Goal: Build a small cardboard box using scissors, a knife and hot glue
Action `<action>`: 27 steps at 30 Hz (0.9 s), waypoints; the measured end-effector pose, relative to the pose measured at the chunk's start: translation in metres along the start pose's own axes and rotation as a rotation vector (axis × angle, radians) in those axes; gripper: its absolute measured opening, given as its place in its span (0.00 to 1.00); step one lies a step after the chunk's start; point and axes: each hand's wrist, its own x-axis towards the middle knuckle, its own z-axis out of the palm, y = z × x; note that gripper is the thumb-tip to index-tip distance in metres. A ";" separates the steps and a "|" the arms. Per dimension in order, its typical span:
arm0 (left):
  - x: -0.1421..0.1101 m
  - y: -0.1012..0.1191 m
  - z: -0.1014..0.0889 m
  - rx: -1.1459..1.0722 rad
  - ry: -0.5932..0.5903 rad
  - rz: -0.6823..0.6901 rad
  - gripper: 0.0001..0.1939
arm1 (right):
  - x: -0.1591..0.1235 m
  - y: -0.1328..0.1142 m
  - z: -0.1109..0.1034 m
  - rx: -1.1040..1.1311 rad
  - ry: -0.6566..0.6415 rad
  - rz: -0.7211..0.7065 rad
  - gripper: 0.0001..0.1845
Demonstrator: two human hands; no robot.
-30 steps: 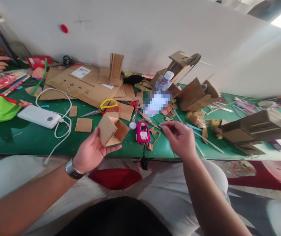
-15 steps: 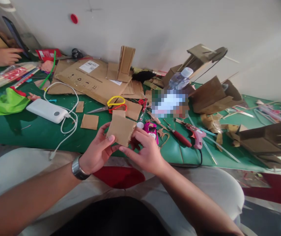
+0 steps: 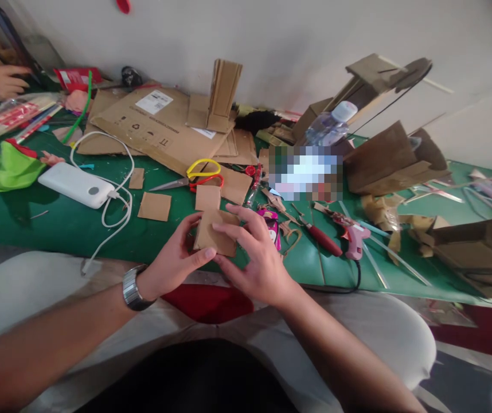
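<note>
near scissors (image 3: 177,183), left hand (image 3: 172,258) and right hand (image 3: 257,261) clasp a cardboard box (image 3: 208,226), the right partly covering a toy car (image 3: 268,216).

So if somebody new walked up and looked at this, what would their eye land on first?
Probably the small cardboard piece between the left hand and right hand, near the front edge of the green table. Next, likely the scissors just beyond it, with their yellow and red-orange handles. Bright spots flank these: a white power bank to the left and a pink glue gun to the right.
</note>
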 end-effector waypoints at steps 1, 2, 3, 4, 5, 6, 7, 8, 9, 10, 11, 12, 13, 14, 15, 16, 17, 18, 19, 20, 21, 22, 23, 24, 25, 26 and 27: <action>-0.001 0.001 0.000 0.007 -0.012 -0.003 0.37 | 0.000 0.000 -0.001 0.042 -0.013 0.013 0.24; -0.001 0.002 0.001 0.016 -0.015 -0.007 0.38 | 0.000 0.001 -0.001 0.088 -0.016 0.033 0.23; -0.002 0.004 0.001 0.030 -0.010 -0.008 0.39 | 0.001 0.001 -0.002 0.130 -0.011 0.051 0.22; -0.003 0.006 0.002 0.050 0.001 -0.003 0.38 | 0.001 0.001 -0.003 0.163 -0.002 0.066 0.22; -0.004 0.008 0.003 0.071 0.014 0.007 0.38 | 0.001 0.001 -0.004 0.186 0.006 0.075 0.21; -0.005 0.010 0.003 0.088 0.025 0.021 0.37 | 0.001 0.000 -0.005 0.200 0.012 0.081 0.21; -0.006 0.012 0.004 0.098 0.032 0.034 0.37 | 0.001 -0.001 -0.005 0.210 0.016 0.084 0.20; -0.006 0.014 0.004 0.098 0.035 0.043 0.36 | 0.001 -0.001 -0.006 0.218 0.021 0.085 0.19; -0.007 0.016 0.005 0.095 0.036 0.051 0.36 | 0.001 -0.002 -0.006 0.224 0.027 0.084 0.19; -0.007 0.017 0.005 0.092 0.036 0.055 0.36 | 0.001 -0.002 -0.005 0.232 0.036 0.079 0.18; -0.007 0.018 0.005 0.096 0.034 0.057 0.35 | 0.001 -0.002 -0.005 0.240 0.045 0.070 0.16; -0.006 0.019 0.005 0.107 0.035 0.061 0.34 | 0.000 -0.002 -0.004 0.248 0.054 0.061 0.15; -0.006 0.020 0.005 0.119 0.041 0.067 0.33 | 0.000 -0.002 -0.003 0.255 0.061 0.052 0.14; -0.006 0.021 0.005 0.128 0.056 0.077 0.33 | -0.001 -0.002 -0.002 0.260 0.066 0.045 0.13; -0.005 0.022 0.006 0.132 0.071 0.089 0.32 | -0.001 -0.002 0.000 0.263 0.070 0.042 0.13; -0.005 0.022 0.006 0.133 0.084 0.105 0.31 | -0.001 -0.001 0.001 0.266 0.075 0.043 0.12; -0.005 0.022 0.006 0.139 0.088 0.127 0.31 | -0.002 -0.001 0.002 0.269 0.080 0.046 0.12; -0.005 0.022 0.005 0.157 0.083 0.157 0.30 | -0.002 -0.001 0.004 0.272 0.087 0.051 0.12; -0.005 0.022 0.005 0.192 0.073 0.195 0.30 | -0.002 -0.001 0.005 0.277 0.094 0.058 0.12; -0.005 0.022 0.004 0.240 0.062 0.236 0.29 | -0.002 -0.001 0.006 0.280 0.102 0.065 0.12; -0.005 0.021 0.003 0.292 0.054 0.275 0.29 | -0.002 -0.001 0.007 0.282 0.108 0.072 0.12; -0.005 0.021 0.002 0.344 0.052 0.310 0.28 | -0.003 -0.001 0.007 0.282 0.111 0.079 0.12; -0.005 0.020 0.001 0.390 0.053 0.337 0.27 | -0.003 -0.001 0.008 0.280 0.114 0.083 0.12; -0.005 0.020 0.000 0.428 0.054 0.355 0.26 | -0.003 -0.002 0.009 0.276 0.116 0.083 0.12; -0.005 0.020 -0.001 0.460 0.054 0.370 0.26 | -0.003 -0.002 0.009 0.271 0.115 0.080 0.12; -0.005 0.021 -0.001 0.485 0.053 0.383 0.26 | -0.004 -0.002 0.010 0.266 0.115 0.075 0.13; -0.005 0.021 -0.001 0.506 0.054 0.399 0.26 | -0.004 -0.002 0.010 0.259 0.115 0.071 0.13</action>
